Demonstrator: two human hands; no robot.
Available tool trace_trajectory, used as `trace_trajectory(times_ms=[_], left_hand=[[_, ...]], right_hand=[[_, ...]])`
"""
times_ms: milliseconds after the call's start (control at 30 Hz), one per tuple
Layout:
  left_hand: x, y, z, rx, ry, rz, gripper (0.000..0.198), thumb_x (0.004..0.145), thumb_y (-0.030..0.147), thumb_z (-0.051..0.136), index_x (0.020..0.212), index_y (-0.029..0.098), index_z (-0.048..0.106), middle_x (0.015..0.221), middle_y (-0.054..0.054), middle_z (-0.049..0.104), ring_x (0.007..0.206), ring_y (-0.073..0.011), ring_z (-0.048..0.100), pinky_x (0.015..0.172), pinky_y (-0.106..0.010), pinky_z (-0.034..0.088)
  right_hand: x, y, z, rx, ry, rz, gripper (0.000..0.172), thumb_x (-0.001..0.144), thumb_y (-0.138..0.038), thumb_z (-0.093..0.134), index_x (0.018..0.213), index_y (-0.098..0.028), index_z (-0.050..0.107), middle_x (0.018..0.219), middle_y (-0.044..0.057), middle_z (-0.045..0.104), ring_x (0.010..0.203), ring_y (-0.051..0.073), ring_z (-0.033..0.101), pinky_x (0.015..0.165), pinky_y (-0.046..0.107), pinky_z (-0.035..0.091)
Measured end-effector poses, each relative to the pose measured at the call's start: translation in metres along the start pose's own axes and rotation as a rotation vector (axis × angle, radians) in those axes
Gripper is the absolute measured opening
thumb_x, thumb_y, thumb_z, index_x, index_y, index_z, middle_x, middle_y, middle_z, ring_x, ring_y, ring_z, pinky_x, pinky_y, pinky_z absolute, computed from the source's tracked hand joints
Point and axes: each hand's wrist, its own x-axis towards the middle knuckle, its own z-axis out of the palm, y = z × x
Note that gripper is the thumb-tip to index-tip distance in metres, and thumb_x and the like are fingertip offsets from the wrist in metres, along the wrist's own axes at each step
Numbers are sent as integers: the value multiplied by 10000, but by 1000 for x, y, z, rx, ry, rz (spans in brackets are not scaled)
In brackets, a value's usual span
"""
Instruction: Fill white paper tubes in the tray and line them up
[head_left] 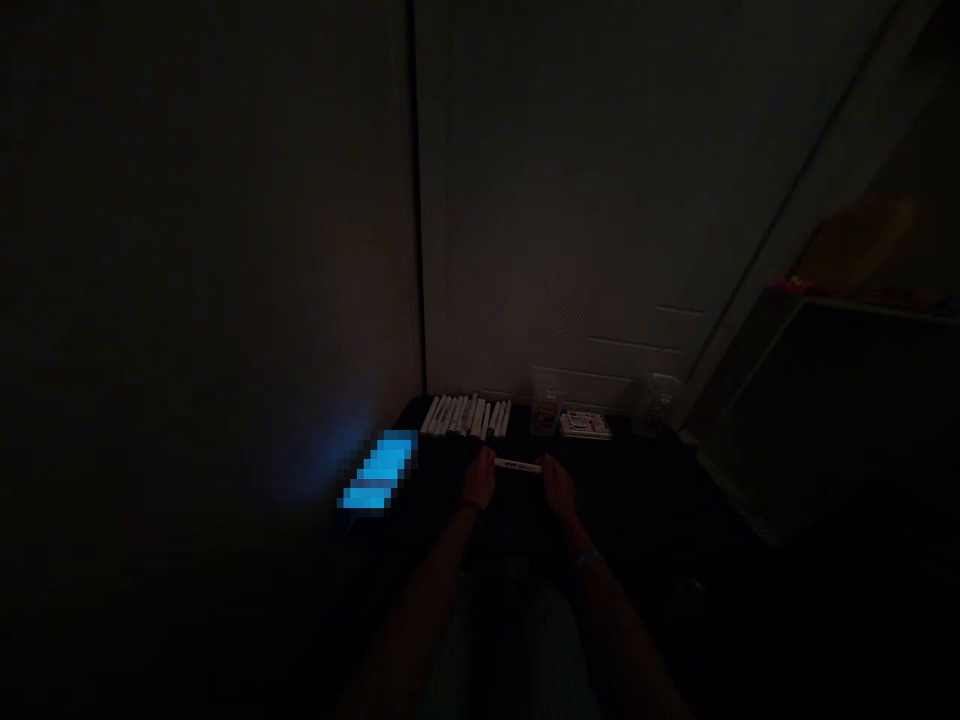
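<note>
Between my two hands a white marker lies level, just above the dark table. My left hand is closed on its left end, and my right hand grips the right end. Dark print shows along the barrel. Beyond my left hand, several white markers lie side by side in a row at the back of the table. The light is very dim, so the single fingers are hard to make out.
A clear plastic container and a small stack of flat printed cases stand against the back wall. Another clear container is further right. At the table's left edge a pixelated screen glows blue.
</note>
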Motion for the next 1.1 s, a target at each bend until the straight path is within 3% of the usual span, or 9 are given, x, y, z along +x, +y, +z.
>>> trace_trajectory(times_ms=[533,733,1100], left_hand=[[0,3,-1,1,-13,25,213,864,323,297,878,204,473,821,-14,556,779,-127,526,699,-227,375],[0,7,-1,64,-27,-21,183,857,283,327,869,201,491,813,-19,574,776,-129,541,702,-228,377],[-2,5,-1,63,-16,42,201,852,340,338,858,213,493,806,-16,587,764,-128,549,686,-223,383]], right_hand=[[-1,0,1,-44,0,-46,388,845,-458,251,929,-264,577,876,-24,611,780,128,541,679,205,374],[-3,0,1,-75,26,-52,401,851,-463,240,938,-256,573,891,-11,614,805,133,548,679,206,372],[-1,1,2,-109,47,-9,432,845,-469,234,874,-229,592,806,18,617,722,141,543,632,207,365]])
